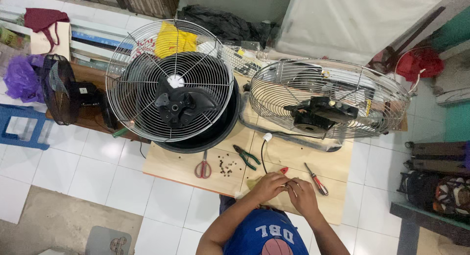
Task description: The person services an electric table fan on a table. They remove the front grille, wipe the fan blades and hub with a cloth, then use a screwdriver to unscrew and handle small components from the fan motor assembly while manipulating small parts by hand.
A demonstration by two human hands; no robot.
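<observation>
— What have you got hold of there?

— Something small, pinched between my left hand [268,185] and right hand [302,195] at the near edge of the wooden table [169,168]. The fingers are bunched together over it — I judge it light and easy to drop, best held by the fingertips.

— Can you see what it is?

— No, my fingers hide it; only a red tip [284,170] pokes out. Whether the black cable [262,159] reaches it, I can't tell.
</observation>
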